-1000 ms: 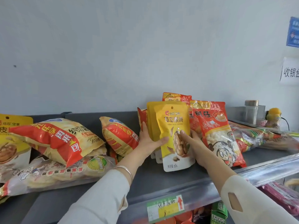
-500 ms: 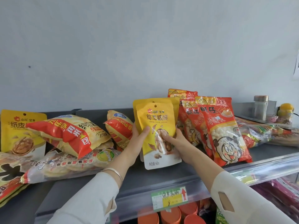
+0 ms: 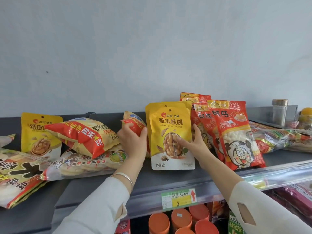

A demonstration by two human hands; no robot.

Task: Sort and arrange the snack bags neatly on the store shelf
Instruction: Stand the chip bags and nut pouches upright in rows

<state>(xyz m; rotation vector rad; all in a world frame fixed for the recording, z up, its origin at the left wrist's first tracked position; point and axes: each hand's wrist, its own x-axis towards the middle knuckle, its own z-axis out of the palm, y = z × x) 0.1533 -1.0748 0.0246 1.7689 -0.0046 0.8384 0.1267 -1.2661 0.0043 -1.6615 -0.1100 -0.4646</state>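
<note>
Backdrop: plain pale wall [image 3: 152, 48] behind a dark grey shelf [image 3: 168, 179] with a clear front rail.
Front rail: green-and-yellow price label [image 3: 179, 198] with a red arrow, below the middle of the shelf.
Centre stock: yellow walnut pouch [image 3: 172, 135], upright, facing forward, at the front of a short row of like pouches; base on the shelf.
Right hand [image 3: 194, 142]: pinches the yellow walnut pouch at its right edge, thumb laid across the printed walnut, one finger raised along the edge; the other fingers are hidden.
Left hand [image 3: 133, 142]: fingers curled round a small red-and-yellow bag [image 3: 133, 124], just left of the pouch row; silver bangle on the wrist.
Right of centre: red cartoon-face bags [image 3: 236, 132], leaning back, touching the pouch row.
Left of centre: large red-and-yellow bag [image 3: 82, 135], tilted, resting on a clear cracker bag [image 3: 87, 162] lying flat.
Far left: second yellow pouch [image 3: 37, 132], upright, partly behind the large bag.
Far right: metal box [image 3: 278, 112] by the wall.
Lower shelf: orange-lidded tubs [image 3: 180, 220].
</note>
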